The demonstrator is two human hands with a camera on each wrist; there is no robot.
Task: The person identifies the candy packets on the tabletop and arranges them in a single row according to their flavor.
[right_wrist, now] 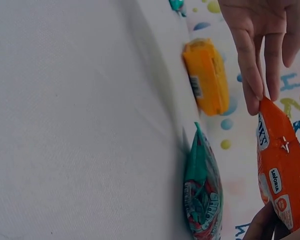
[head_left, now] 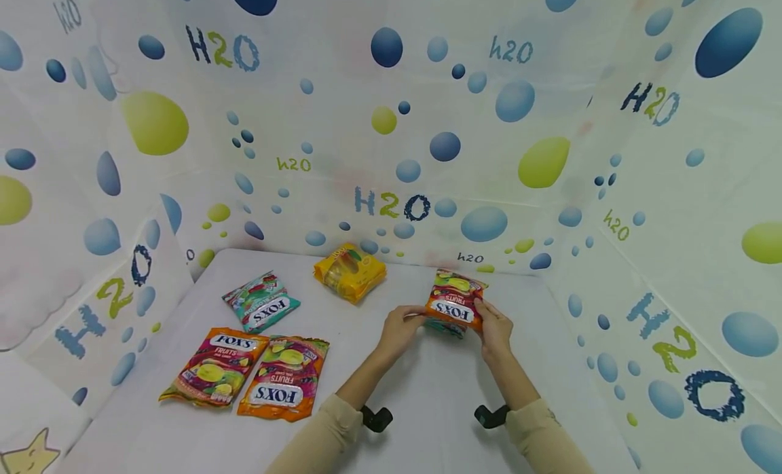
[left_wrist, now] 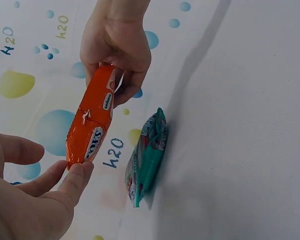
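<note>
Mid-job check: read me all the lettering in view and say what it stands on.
"FOX'S": held orange packet, far-left orange packet, its orange neighbour, left teal packet.
"FRUITS": all three orange packets.
"SAVORIA": the held packet, in both wrist views.
"H2O", "h2O": patterned backdrop.
Too small or blurred: lettering on the yellow packet and other teal packet, and remaining fine print.

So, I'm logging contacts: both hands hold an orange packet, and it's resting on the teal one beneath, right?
Not resting: the left wrist view shows the orange packet held clear of the teal packet, with a gap between them. The rest stands.
</note>
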